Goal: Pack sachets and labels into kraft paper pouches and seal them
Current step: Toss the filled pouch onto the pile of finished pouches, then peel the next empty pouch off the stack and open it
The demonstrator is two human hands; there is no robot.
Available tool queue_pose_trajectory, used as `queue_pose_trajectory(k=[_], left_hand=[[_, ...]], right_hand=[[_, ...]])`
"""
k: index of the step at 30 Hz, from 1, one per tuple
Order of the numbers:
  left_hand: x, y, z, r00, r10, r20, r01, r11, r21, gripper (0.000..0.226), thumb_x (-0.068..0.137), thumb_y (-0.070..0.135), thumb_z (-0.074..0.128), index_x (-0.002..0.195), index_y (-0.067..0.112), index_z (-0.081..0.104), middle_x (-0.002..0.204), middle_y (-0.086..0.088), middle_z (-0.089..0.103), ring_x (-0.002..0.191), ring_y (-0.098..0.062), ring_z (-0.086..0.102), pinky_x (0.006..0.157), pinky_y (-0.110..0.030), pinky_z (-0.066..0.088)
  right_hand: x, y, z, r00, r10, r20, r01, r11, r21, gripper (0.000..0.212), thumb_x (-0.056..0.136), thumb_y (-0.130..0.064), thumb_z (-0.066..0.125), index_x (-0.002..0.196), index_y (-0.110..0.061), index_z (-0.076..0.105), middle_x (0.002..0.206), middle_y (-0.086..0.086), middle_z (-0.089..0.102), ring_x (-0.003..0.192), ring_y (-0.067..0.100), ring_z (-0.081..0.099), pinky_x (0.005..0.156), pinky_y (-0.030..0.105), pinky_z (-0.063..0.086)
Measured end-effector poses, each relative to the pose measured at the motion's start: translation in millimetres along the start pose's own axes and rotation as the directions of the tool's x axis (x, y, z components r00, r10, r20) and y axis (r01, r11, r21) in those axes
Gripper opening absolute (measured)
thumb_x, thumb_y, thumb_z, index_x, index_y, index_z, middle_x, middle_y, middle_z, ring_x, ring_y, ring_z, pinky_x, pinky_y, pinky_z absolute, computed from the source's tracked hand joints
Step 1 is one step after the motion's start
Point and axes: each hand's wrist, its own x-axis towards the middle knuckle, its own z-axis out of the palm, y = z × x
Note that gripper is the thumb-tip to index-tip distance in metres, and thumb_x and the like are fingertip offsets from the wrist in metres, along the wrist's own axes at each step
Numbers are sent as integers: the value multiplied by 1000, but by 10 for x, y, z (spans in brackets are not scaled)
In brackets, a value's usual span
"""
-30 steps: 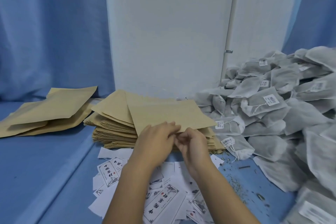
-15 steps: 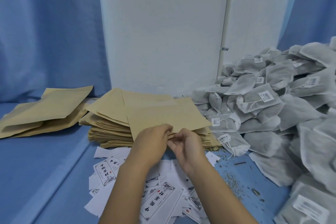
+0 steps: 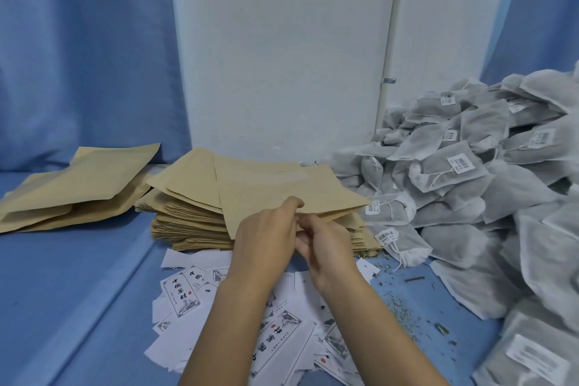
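A flat kraft paper pouch point(image 3: 282, 188) lies tilted on top of a thick stack of empty pouches point(image 3: 188, 226) in the middle. My left hand point(image 3: 266, 235) pinches the pouch's near edge from above. My right hand point(image 3: 326, 244) pinches the same edge just beside it, fingers curled under the paper. White printed labels point(image 3: 185, 294) lie scattered on the blue surface under my forearms. A big heap of grey mesh sachets point(image 3: 470, 185) with small barcode tags fills the right side.
Several kraft pouches point(image 3: 78, 188) lie loosely at the left. A white panel point(image 3: 282, 56) stands behind the stack, with blue curtain point(image 3: 78, 56) on both sides. Dried herb crumbs point(image 3: 404, 304) litter the blue surface near the sachets.
Both hands keep their hold on the top pouch's near edge and have lifted it slightly. The view has shifted a little; the piles have not moved.
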Motion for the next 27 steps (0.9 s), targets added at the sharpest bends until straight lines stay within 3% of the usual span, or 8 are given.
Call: queue_pose_trajectory(k=[6, 8, 10, 13, 17, 20, 24, 27], left_hand=[[-34, 34, 13, 995, -32, -94, 22, 995, -102, 31, 97, 16, 40, 125, 27, 45, 92, 0, 69, 86, -27, 60, 61, -32, 28], [-16, 22, 6, 993, -54, -104, 41, 991, -126, 31, 96, 18, 42, 126, 27, 46, 89, -2, 69, 86, -28, 60, 63, -34, 33], [-11, 16, 7, 996, -50, -68, 43, 994, -104, 37, 93, 19, 45, 129, 30, 44, 101, 2, 69, 95, -26, 61, 73, -35, 44], [-42, 45, 16, 995, -4, -95, -1, 999, -46, 52, 87, 12, 51, 134, 31, 43, 123, 10, 62, 107, -20, 59, 85, -35, 44], [-47, -8, -6, 981, 20, -195, -12, 999, 40, 58, 82, -3, 52, 136, 20, 48, 134, 5, 56, 117, -19, 53, 91, -32, 35], [-53, -173, -66, 972, -92, -216, 104, 993, 46, 62, 81, -9, 50, 137, 17, 47, 141, 3, 50, 129, -15, 45, 107, -34, 31], [-88, -220, -73, 959, -230, -165, 233, 973, -2, 59, 84, -7, 46, 139, 16, 43, 145, -1, 43, 130, -21, 42, 104, -33, 30], [-87, -131, -36, 953, -270, -134, 265, 963, -60, 54, 89, -6, 41, 139, 14, 42, 143, -2, 44, 124, -25, 47, 92, -32, 37]], right_hand=[[-10, -6, -46, 994, -32, -101, 26, 998, -63, 28, 82, 19, 42, 69, -3, 52, 50, 2, 56, 40, 7, 55, 44, 18, 48], [-10, 2, -34, 995, -38, -93, 33, 998, -57, 27, 82, 19, 43, 71, -4, 54, 46, -2, 57, 40, 6, 56, 46, 18, 49], [-1, -7, -24, 997, -7, -71, 7, 1000, -9, 19, 85, 14, 47, 83, 0, 60, 59, 3, 63, 44, 7, 59, 47, 20, 51], [44, -11, -57, 996, 61, -70, -55, 995, 84, 17, 92, 0, 53, 105, 0, 63, 84, 13, 71, 59, 14, 69, 51, 23, 55], [89, -42, -119, 987, 114, -114, -99, 987, 128, 12, 95, -17, 55, 95, -7, 62, 86, 15, 70, 71, 22, 69, 49, 25, 56], [125, -90, -210, 973, 96, -208, -71, 990, 125, 9, 95, -17, 55, 97, -9, 60, 97, 15, 68, 77, 21, 67, 50, 26, 56], [139, -135, -339, 943, 103, -318, -39, 979, 201, 28, 96, -21, 56, 122, -10, 57, 113, 11, 66, 88, 21, 65, 61, 28, 53], [127, -125, -311, 952, 62, -301, -6, 984, 181, 18, 97, -17, 53, 112, -12, 59, 109, 9, 67, 90, 20, 66, 58, 26, 55]])
